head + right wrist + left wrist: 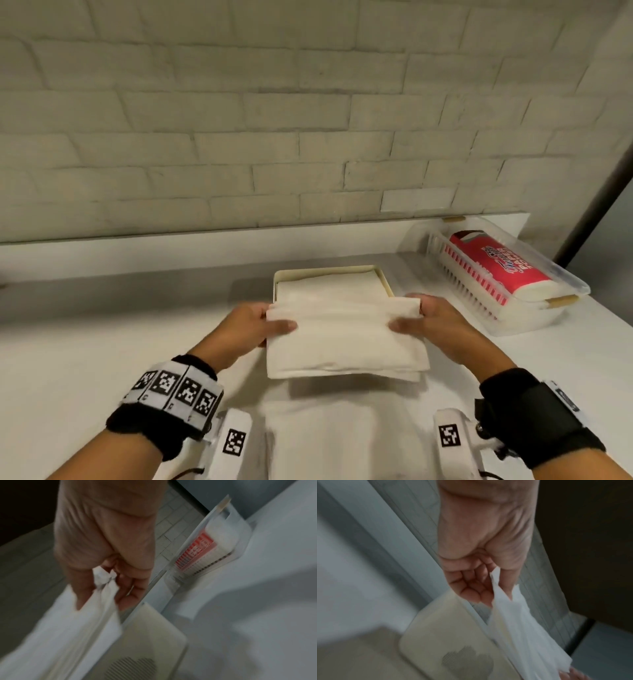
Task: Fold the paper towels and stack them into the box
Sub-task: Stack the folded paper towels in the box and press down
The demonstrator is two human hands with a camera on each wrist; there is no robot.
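I am pinching the folded towel by its side edges, left hand at nine o'clock and right hand at three, thumbs on top, holding it above the table with its far edge overlapping the towel-filled box at twelve.

Two hands, the left and the right, share one folded paper towel. One cream box sits mid-table. One clear bin at the far right corner holds one red-wrapped pack.
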